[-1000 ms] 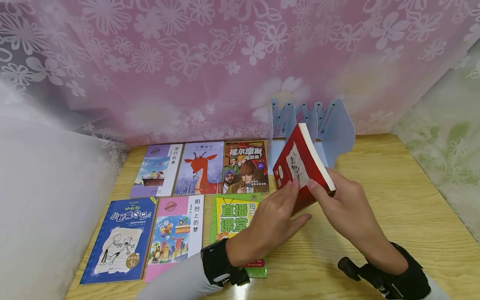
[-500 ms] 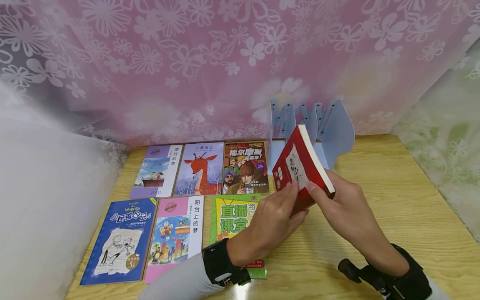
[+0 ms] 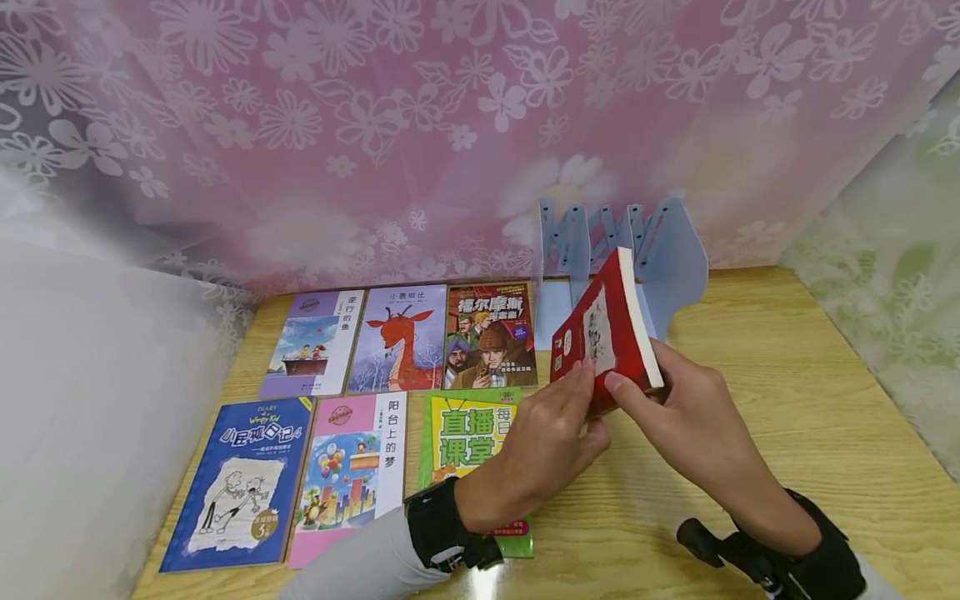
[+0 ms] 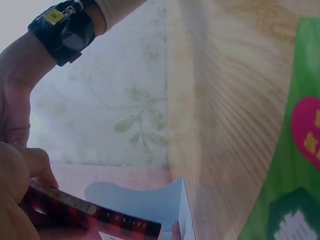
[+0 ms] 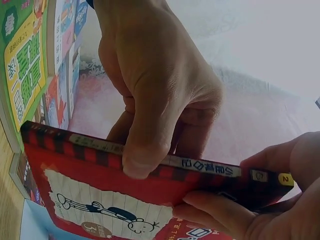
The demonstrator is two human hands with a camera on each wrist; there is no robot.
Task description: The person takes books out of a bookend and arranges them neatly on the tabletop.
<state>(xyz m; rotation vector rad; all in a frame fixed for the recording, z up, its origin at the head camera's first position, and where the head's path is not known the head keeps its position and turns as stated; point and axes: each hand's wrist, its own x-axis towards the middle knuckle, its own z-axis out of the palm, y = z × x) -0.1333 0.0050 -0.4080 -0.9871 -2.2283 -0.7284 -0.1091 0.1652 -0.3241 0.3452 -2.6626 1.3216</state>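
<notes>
A red paperback book (image 3: 626, 321) is held tilted above the table between both hands, its white page edge facing up and right. My left hand (image 3: 536, 446) grips its lower left part. In the right wrist view the left thumb lies over the checked spine (image 5: 200, 165) onto the front cover (image 5: 107, 205), which bears a cartoon figure; other fingers go behind. My right hand (image 3: 693, 417) pinches the lower right corner, thumb on the back cover. Behind the book stands a light blue book rack (image 3: 675, 258) with several upright dividers, partly hidden by it.
On the wooden table (image 3: 780, 400) several books lie flat to the left: a deer book (image 3: 401, 342), a detective book (image 3: 491, 333), a purple one (image 3: 303, 342), a blue one (image 3: 240, 483), a pink one (image 3: 348, 467). A green one (image 3: 465, 417) lies partly under my left forearm.
The red book has turned slightly, its top edge shifting right and standing a little more upright. Both hands keep hold of it, and the left thumb has moved in closer to the book.
</notes>
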